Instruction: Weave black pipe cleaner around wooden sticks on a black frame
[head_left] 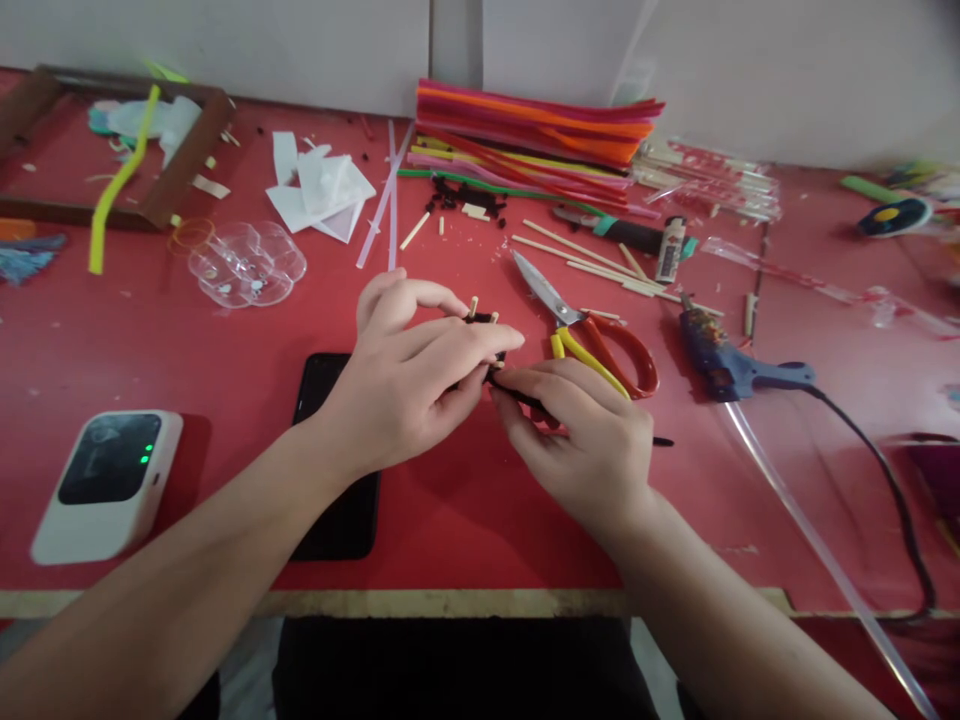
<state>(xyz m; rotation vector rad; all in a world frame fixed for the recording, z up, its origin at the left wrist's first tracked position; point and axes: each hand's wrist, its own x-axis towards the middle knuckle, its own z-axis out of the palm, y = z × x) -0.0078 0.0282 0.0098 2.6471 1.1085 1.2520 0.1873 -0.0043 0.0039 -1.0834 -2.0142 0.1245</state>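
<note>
Centrally, the left hand point(405, 385) pinches a small bundle of short wooden sticks wound with black pipe cleaner point(481, 318), its fingers curled shut on it. At its 3 o'clock, the right hand point(589, 445) grips the same bundle's loose black strand between thumb and fingertips. Red-and-yellow-handled steel scissors point(592, 345) lie at 2 o'clock of the hands, and a flat black phone point(341, 520) at 7 o'clock.

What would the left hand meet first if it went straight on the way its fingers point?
Likely the scissors, lying just right of the left hand; depth is unclear.
</note>
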